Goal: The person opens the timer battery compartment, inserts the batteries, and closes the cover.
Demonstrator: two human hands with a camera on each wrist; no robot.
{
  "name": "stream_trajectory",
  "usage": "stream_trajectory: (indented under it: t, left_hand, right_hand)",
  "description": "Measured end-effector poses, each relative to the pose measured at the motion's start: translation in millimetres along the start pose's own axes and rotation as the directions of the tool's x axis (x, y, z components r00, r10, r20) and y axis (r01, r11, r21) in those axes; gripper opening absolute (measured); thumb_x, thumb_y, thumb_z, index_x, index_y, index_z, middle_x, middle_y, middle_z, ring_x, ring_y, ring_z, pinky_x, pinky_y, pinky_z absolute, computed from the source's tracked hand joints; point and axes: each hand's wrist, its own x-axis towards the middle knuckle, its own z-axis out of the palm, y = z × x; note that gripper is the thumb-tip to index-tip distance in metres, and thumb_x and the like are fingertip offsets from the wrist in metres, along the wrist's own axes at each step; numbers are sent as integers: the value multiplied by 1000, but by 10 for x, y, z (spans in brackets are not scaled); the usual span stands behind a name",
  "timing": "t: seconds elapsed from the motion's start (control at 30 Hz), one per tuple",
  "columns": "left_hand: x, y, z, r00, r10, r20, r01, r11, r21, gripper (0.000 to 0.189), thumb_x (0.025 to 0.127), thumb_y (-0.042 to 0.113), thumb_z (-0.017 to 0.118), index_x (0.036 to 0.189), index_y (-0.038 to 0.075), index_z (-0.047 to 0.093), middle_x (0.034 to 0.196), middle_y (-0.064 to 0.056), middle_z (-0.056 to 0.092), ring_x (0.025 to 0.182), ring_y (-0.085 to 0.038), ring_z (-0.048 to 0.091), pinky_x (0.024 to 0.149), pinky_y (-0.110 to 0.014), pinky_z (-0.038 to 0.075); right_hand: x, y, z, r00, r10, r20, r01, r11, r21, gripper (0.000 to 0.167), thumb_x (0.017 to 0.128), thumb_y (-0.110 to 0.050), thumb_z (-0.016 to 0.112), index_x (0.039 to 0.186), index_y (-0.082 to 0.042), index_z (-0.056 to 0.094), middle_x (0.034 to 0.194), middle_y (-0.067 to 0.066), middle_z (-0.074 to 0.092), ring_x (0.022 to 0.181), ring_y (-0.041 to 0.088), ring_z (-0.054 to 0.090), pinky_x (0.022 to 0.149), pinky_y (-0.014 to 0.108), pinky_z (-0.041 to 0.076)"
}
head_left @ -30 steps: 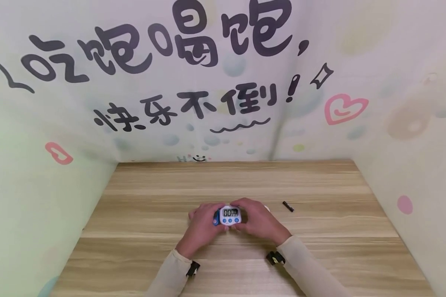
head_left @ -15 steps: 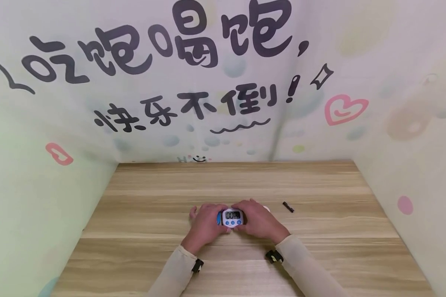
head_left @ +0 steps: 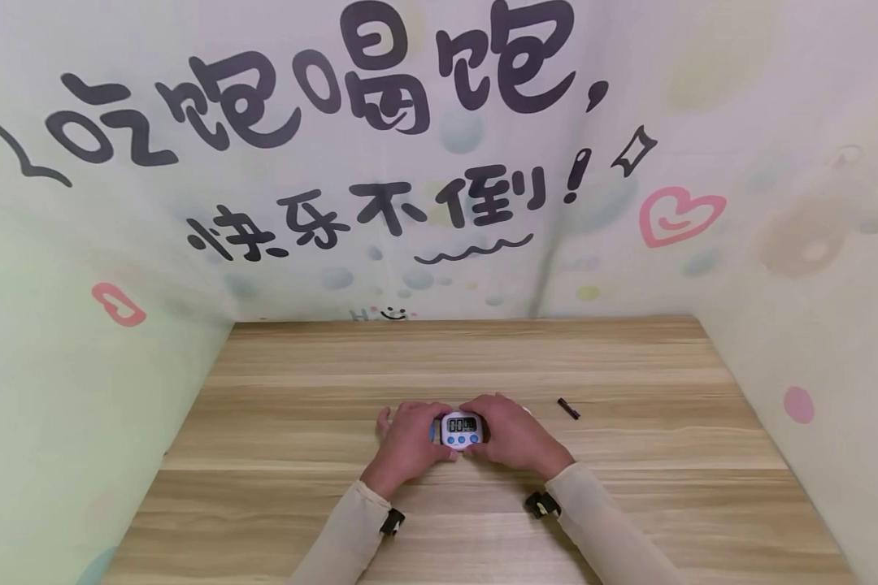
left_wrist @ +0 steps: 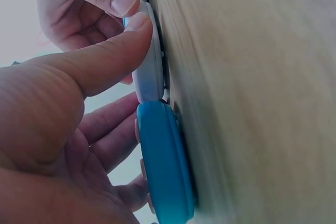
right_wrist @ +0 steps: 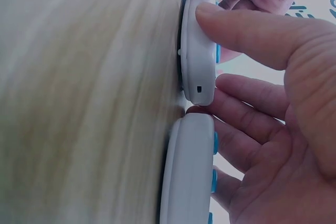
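Observation:
A white digital timer with a screen and blue buttons stands between the hands on the table. My left hand pinches its left side, thumb on the near edge. From the other side my right hand holds the same timer, both thumbs almost meeting in the left wrist view. Under the left palm lies a blue timer-like case, end to end with the white one. A second white case with blue buttons sits beneath the right palm, mostly hidden in the head view.
To the right of the right hand, a short black stick-like object lies on the wood-grain table. Printed wall sheets with large lettering enclose the back and both sides.
The middle timer has shifted slightly right and nearer the person. My left hand has moved right with it; the right hand has barely moved. Both keep their hold.

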Motion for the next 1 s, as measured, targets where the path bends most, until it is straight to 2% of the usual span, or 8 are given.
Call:
stream_trajectory:
  t: [0.17,0.3,0.4,0.5,0.67,0.83,1.0]
  left_hand:
    - [-4,-8,19,1000,0,3,0,1000,7,62,73,35,99,128,25,72,126,1,75,128,-30,57,118,-78,18]
    - [-21,-34,7,1000,5,15,-5,1000,8,65,73,37,98,131,24,71,129,0,74,129,-30,56,118,-78,18]
    - [-44,-60,-51,1000,-4,24,4,1000,-11,71,73,39,98,136,23,69,134,0,72,131,-30,57,120,-77,18]
    - [-73,-93,-148,1000,-15,20,17,998,-55,76,74,37,98,140,21,66,139,-2,70,133,-32,57,121,-75,19]
    - [-121,-191,-301,1000,13,6,-12,993,-115,74,76,31,96,142,17,64,143,-7,67,134,-34,58,117,-69,32]
    - [-184,-317,-370,999,40,-13,-42,991,-125,73,77,26,96,141,12,65,141,-12,66,130,-35,60,112,-64,45]
    - [-233,-412,-397,999,32,-18,-35,987,-159,75,78,21,96,142,7,62,143,-16,63,132,-37,59,114,-59,50]
  right_hand:
    - [-12,0,5,1000,2,-1,-2,1000,3,62,82,-25,93,135,-6,68,130,7,72,119,26,66,107,48,56]
    - [-8,1,17,1000,0,4,0,1000,0,62,83,-25,92,136,-6,68,131,7,72,120,25,66,113,49,52]
    - [-3,-11,19,1000,-5,4,5,1000,-2,61,84,-27,92,136,-8,68,131,6,72,120,24,66,121,52,46]
    - [12,-29,24,1000,-8,-8,8,1000,-6,61,85,-32,90,137,-10,67,132,3,71,119,21,66,116,48,51]
    - [72,-96,46,999,-36,-40,36,999,-3,59,89,-39,86,139,-13,67,134,2,71,118,19,66,103,42,58]
    - [162,-204,112,997,-63,-39,64,997,31,57,92,-37,83,140,-11,67,135,4,71,127,25,65,111,47,55]
    - [265,-306,189,998,-64,-17,64,998,2,57,92,-38,83,140,-11,66,134,2,71,125,22,65,110,45,56]
